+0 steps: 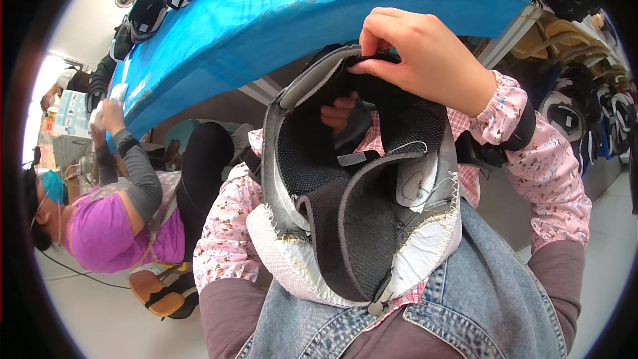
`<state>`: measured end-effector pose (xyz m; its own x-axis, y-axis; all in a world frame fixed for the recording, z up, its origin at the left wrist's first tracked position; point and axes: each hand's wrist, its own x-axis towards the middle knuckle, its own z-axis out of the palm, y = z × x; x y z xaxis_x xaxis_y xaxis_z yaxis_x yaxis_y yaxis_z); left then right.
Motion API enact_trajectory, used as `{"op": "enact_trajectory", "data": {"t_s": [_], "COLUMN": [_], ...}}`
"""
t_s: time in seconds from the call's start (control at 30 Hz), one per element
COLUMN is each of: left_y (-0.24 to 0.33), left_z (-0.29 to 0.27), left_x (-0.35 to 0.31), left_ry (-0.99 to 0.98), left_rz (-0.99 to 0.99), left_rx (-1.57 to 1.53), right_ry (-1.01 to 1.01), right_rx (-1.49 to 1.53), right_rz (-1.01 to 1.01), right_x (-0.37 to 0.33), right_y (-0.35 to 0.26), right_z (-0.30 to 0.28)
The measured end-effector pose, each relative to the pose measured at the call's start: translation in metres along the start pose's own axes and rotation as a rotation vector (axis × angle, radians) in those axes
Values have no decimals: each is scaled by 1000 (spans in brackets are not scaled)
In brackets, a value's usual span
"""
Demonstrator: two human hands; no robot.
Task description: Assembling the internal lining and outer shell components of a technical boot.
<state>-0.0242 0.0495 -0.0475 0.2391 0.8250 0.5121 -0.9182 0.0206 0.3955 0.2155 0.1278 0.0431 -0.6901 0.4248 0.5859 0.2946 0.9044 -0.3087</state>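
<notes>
In front of my chest is a large unfinished shoe upper (362, 226), grey and white outside with black mesh lining and rough zigzag stitching along its lower edges. My right hand (415, 53) is closed in a pinch, thumb and fingers on the black collar edge at its top. Through the opening show a few curled fingers of my left hand (337, 113), gripping the upper from its far side; the remainder of that hand is hidden behind the material. A loose black flap (329, 239) curls up at the near end, and a thin pale thread (407, 146) lies across the lining.
A table with a blue cover (279, 20) curves across the far side, dark shoes (153, 10) at its left end. At left sits a co-worker in a purple top (126, 226), arms raised at the table edge. Racks of shoes (578, 113) stand at right.
</notes>
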Motion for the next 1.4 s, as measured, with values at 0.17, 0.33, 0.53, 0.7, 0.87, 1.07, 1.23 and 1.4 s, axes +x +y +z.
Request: {"op": "enact_trajectory", "data": {"t_s": [0.17,0.33,0.53,0.7,0.87,1.07,1.23,1.4], "left_y": [1,1,2,2,4,3,0,-5], "left_z": [0,-2,-3,-6,-7,-15,-23,-31], "left_x": [-1,0,-4,-4,-4,3,13,18], "left_ry": [0,5,11,4,3,39,86,112], "left_rz": [0,-15,-20,-16,-25,-118,-297,-482], "left_rx": [14,23,36,37,45,61,84,103], "right_ry": [18,36,28,81,47,72,-135,-280], "right_rx": [25,19,-85,-108,-98,-125,-130,-292], "right_rz": [10,42,-4,-71,-74,-38,-119,-42], "right_x": [-3,-3,-3,-3,-4,-2,2,7], "right_y": [4,-2,-4,-1,0,4,13,11], "right_z": [3,4,7,14,14,19,13,19]}}
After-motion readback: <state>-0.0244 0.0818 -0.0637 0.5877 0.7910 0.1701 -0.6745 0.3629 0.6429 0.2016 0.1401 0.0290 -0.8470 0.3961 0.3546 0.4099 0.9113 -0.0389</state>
